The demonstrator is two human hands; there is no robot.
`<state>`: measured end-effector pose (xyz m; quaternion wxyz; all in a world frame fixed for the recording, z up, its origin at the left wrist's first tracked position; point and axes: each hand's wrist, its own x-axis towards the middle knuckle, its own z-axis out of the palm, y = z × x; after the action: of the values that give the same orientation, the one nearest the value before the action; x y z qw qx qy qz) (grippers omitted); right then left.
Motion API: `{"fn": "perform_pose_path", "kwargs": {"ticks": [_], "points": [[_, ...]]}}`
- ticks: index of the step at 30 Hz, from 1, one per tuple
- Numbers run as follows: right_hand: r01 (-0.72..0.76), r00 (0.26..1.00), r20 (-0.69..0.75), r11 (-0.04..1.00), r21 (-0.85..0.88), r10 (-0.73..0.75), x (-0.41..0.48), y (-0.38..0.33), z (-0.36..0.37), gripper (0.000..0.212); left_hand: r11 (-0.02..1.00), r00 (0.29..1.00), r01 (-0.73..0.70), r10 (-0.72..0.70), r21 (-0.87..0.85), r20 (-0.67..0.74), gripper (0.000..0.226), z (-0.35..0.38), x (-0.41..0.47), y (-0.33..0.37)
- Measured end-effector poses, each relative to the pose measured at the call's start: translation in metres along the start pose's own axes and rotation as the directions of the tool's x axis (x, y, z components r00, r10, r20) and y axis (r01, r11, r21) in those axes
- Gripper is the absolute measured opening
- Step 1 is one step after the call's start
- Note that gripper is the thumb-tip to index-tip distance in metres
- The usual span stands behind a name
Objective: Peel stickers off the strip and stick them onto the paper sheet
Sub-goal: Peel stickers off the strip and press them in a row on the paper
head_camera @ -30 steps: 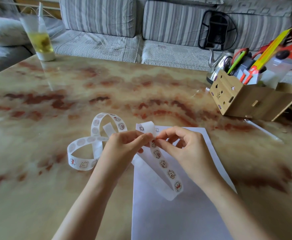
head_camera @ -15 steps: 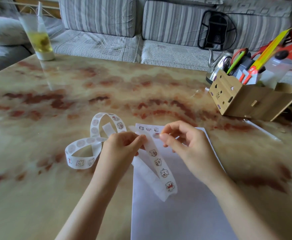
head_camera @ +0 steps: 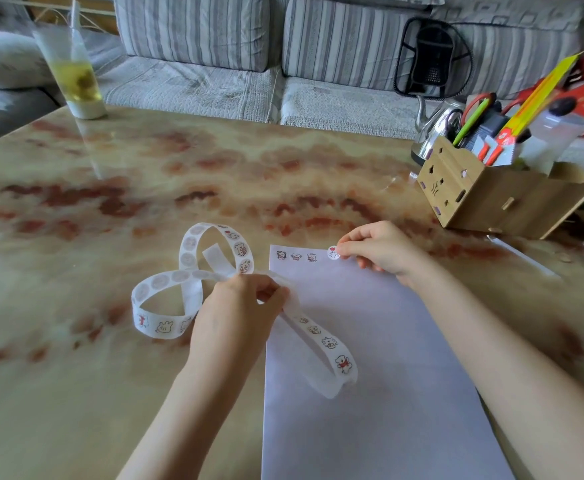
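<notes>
A white paper sheet point(head_camera: 370, 358) lies on the marble table in front of me, with three small stickers in a row along its top edge. My right hand point(head_camera: 377, 247) pinches a round white sticker point(head_camera: 333, 253) at that top edge, just right of the row. My left hand point(head_camera: 238, 306) grips the curled white sticker strip point(head_camera: 193, 271) at the sheet's left edge. One end of the strip loops to the left on the table; the other end hangs over the sheet with several cartoon stickers on it.
A wooden desk organiser point(head_camera: 491, 192) full of pens, scissors and a yellow ruler stands at the right, with a metal kettle point(head_camera: 436, 123) behind it. A glass with yellow drink point(head_camera: 72, 74) stands at the far left corner. A striped sofa runs behind the table.
My right hand has pulled a sticker off the strip and carried it up and right to the sheet's top edge. My left hand lowered the strip toward the table.
</notes>
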<state>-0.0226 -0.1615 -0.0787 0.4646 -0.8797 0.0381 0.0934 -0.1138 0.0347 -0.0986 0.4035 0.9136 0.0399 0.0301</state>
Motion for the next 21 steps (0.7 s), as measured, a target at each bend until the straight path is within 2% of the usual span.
{"fn": "perform_pose_path", "kwargs": {"ticks": [5,21], "points": [[0.009,1.0,0.0,0.999,0.037,-0.009,0.002,0.005,0.006,0.008,1.0,1.0,-0.003,0.003,0.005,0.01,0.023,0.0,0.002,-0.001],[0.008,0.997,-0.082,0.999,0.043,-0.005,0.004,0.01,0.015,0.004,1.0,1.0,0.01,-0.01,0.021,0.008,0.017,0.0,0.002,-0.001]]}}
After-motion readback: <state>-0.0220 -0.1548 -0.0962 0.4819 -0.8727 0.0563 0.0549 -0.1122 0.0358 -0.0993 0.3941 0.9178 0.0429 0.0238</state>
